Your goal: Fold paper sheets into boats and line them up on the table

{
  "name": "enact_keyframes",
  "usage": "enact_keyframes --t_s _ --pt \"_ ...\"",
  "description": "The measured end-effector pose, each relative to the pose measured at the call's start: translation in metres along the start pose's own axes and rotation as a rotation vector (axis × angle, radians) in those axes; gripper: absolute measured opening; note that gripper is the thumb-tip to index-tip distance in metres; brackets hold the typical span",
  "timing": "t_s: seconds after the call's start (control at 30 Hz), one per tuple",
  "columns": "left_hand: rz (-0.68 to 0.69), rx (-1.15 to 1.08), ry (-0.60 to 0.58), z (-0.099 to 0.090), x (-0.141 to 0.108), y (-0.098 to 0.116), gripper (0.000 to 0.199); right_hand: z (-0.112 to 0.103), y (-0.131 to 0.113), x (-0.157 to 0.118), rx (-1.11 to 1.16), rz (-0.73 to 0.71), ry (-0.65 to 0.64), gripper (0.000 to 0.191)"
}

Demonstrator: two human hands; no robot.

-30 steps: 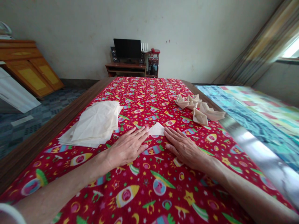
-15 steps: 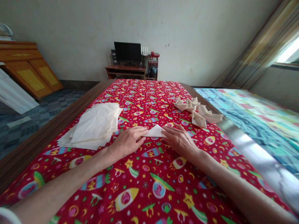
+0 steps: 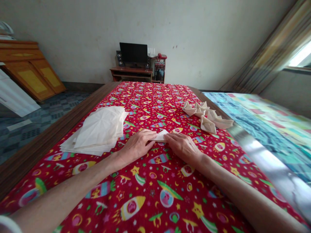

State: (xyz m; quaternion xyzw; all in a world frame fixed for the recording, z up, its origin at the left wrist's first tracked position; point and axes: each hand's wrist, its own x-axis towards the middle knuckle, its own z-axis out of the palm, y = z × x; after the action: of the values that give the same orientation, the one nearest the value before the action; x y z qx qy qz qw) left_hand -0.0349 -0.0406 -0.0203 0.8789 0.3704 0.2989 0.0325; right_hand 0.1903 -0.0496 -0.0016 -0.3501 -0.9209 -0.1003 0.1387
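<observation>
A small folded white paper (image 3: 161,136) lies on the red patterned cloth (image 3: 150,174), between my two hands. My left hand (image 3: 139,142) has its fingers and thumb pressed together on the paper's left end. From the right, my right hand (image 3: 183,145) rests its closed fingers on the other end. Parts of the paper are hidden under the fingertips. To the left is a stack of thin white paper sheets (image 3: 99,127), the top one creased. Several folded paper shapes (image 3: 207,124) with pointed tips stand at the right.
The wooden table edge (image 3: 48,137) runs down the left. A bed with a blue patterned cover (image 3: 255,129) is on the right. Beyond the table are a monitor (image 3: 133,54) on a desk and a wooden cabinet (image 3: 31,72).
My right hand has shifted left and its spread fingers have come together on the paper. Less of the paper shows. My left hand has moved slightly to the right.
</observation>
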Motion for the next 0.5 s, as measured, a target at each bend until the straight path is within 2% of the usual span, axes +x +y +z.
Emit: enact_keyframes --t_s 0.13,0.23,0.33,0.4,0.5 --pt "-0.100 -0.079 0.022 -0.001 0.003 0.008 0.033 -0.003 -0.009 0.006 -0.141 0.077 -0.023 0.025" --pt "-0.252 -0.200 0.112 -0.003 0.006 0.016 0.054 -0.003 -0.008 0.011 -0.148 0.107 0.004 0.024" --pt "-0.404 -0.395 0.210 -0.005 0.008 0.023 0.072 -0.003 -0.006 0.019 -0.128 0.176 0.092 0.025" --pt "-0.462 -0.469 0.199 -0.007 0.009 0.028 0.064 -0.003 -0.008 0.025 -0.120 0.223 0.156 0.026" --pt "-0.456 -0.446 0.122 -0.013 0.010 0.036 0.042 -0.003 -0.021 0.029 -0.090 0.221 0.184 0.022"
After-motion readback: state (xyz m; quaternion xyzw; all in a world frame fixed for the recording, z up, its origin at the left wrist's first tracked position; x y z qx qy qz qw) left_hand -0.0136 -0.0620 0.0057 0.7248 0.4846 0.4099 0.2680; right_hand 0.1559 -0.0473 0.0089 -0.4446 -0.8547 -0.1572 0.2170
